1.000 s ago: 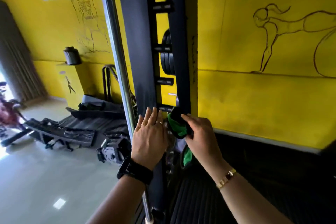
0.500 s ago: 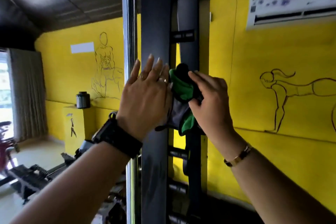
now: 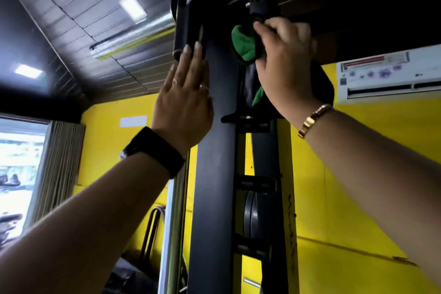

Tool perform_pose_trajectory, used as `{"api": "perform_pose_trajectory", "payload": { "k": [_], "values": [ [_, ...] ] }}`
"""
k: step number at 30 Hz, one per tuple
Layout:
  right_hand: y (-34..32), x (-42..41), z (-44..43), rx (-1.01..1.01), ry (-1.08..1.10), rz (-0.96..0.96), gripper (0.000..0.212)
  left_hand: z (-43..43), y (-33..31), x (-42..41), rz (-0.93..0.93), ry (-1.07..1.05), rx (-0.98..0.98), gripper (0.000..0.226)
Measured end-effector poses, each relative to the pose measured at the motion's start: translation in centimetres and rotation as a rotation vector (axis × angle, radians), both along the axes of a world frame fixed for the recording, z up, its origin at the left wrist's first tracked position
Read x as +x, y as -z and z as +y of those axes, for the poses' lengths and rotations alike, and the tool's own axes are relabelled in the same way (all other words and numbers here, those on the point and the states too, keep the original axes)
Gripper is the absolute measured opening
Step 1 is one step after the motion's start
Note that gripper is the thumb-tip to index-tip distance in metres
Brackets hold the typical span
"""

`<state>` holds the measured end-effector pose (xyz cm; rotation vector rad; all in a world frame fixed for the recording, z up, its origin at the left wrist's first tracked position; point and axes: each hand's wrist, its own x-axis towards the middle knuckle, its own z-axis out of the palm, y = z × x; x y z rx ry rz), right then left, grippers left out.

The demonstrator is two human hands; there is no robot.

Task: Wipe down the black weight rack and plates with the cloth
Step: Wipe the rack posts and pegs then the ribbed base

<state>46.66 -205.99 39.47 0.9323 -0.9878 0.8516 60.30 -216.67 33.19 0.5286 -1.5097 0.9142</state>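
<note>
The left hand (image 3: 183, 100) is lying flat, fingers straight, against the black weight rack (image 3: 212, 174). The right hand (image 3: 284, 64) is gripping the green cloth (image 3: 244, 45) high against the rack, above the stacked plates (image 3: 251, 215).

Your head camera tilts steeply upward, close against the rack upright (image 3: 214, 174), facing the ceiling (image 3: 95, 19).
</note>
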Motion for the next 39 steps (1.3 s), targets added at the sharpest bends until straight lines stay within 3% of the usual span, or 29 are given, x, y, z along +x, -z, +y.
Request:
{"api": "perform_pose_trajectory", "payload": {
  "k": [5,8,12,15,17,21,24,29,33,39],
  "values": [
    [-1.7,0.5,-3.7,0.376,0.154,-0.409,0.06,-1.3,0.8,-1.0,0.045,0.032,-0.025,0.066],
    [1.2,-0.8,-6.2,0.278,0.347,-0.273,0.076,-1.7,0.7,-1.1,0.053,0.037,-0.052,0.065],
    [0.4,-3.6,-5.9,0.099,0.33,-0.025,0.053,-1.8,0.8,-1.2,0.07,0.059,-0.062,0.066],
    [-0.7,-4.2,-5.9,0.079,0.439,0.041,0.051,-1.7,0.8,-1.2,0.067,0.07,-0.067,0.065],
    [-1.0,-2.9,-6.1,0.08,0.368,-0.078,0.053,-1.8,0.8,-1.1,0.068,0.069,-0.073,0.065],
    [-3.6,-0.8,-5.4,0.196,0.062,-0.517,0.056,-1.8,0.8,-1.2,0.078,0.068,-0.079,0.064],
    [-5.0,0.1,-4.1,0.293,0.01,-0.638,0.052,-1.7,1.0,-1.0,0.099,0.046,-0.082,0.064],
    [-2.2,0.4,-3.8,0.265,0.164,-0.455,0.046,-1.2,2.1,-1.1,0.123,0.056,-0.032,0.066],
    [2.0,0.7,-5.2,0.25,0.33,-0.335,0.059,-0.9,3.2,-1.3,0.106,0.028,0.005,0.067],
    [6.8,1.0,-5.4,0.305,0.468,-0.366,0.055,-0.7,4.6,-1.2,0.099,-0.004,0.003,0.065]
  ]
}}
